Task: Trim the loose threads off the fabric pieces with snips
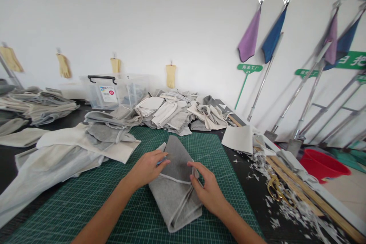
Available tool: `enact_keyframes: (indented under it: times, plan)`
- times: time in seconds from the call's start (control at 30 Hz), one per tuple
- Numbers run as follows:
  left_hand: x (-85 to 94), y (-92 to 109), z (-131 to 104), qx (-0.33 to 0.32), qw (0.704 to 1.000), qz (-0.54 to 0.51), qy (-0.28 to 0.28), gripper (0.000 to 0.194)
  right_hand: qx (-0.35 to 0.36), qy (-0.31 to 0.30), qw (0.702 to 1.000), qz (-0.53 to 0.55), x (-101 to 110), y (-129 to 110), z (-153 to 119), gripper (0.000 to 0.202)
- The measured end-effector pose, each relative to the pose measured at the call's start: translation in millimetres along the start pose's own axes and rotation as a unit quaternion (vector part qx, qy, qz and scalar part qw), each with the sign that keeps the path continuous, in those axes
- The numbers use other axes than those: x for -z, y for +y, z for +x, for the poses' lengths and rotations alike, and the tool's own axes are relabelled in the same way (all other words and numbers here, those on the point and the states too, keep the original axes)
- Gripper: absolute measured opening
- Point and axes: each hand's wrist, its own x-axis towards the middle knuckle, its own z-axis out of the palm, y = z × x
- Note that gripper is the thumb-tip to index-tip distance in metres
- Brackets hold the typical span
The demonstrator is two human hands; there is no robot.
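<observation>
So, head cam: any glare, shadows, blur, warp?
Head view: bright, fairly even light; head view: small glints on the metal hook; head view: soft shadows on the wall by the leaning poles; head view: far-right blue cloth looks soft; head view: wide-angle stretch toward the edges, likely widening the bucket; head view: both hands reasonably clear.

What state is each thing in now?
Gray fabric: folded
Left hand: closed on small blue item
Right hand: pinching the gray fabric
Cutting mat: flat, partly covered
Gold scissors: lying; open or shut unclear
Clear box: closure unclear
Red bucket: upright
Purple cloth: hanging
</observation>
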Motion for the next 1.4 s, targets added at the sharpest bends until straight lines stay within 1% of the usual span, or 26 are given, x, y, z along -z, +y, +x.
enact_keyframes:
  times: [0.1,0.3,0.43,0.63,0.8,0.87,1.0,1.1,1.27,1.4]
  plan:
    - [0.3,0,0,-0.009,1.0,0.002,-0.015,0.028,0.0,0.0,1.0,-0.001,1,0,0,0.042]
    - [0.1,-1,0,0.003,1.0,0.009,0.016,0.033,0.0,-0.002,1.0,0.001,1,-1,1,0.042]
    - [-1.1,-2,0,-0.01,1.0,0.015,-0.007,0.031,-0.004,-0.003,1.0,-0.002,1,0,1,0.043]
    - [4.4,5,0,-0.008,1.0,-0.006,-0.013,0.03,0.001,-0.002,1.0,0.0,1,0,0,0.043]
    - [8.8,15,-2,-0.033,0.997,-0.012,-0.063,0.024,0.005,0.002,1.0,0.0,1,0,1,0.044]
    - [8.6,18,-2,-0.04,0.997,-0.016,-0.07,0.024,0.003,0.004,1.0,-0.001,1,0,1,0.044]
    - [6.9,20,-1,-0.037,0.998,-0.02,-0.053,0.028,0.0,0.006,1.0,-0.001,0,0,1,0.043]
    - [6.0,18,-1,-0.034,0.999,-0.002,-0.04,0.032,0.001,0.008,1.0,0.0,0,0,1,0.042]
    - [5.1,15,-2,-0.027,0.999,0.014,-0.033,0.028,-0.004,0.011,1.0,0.002,1,-1,1,0.042]
    - [3.3,11,-2,-0.024,1.0,0.02,-0.002,0.032,-0.003,0.009,1.0,0.007,2,-2,1,0.042]
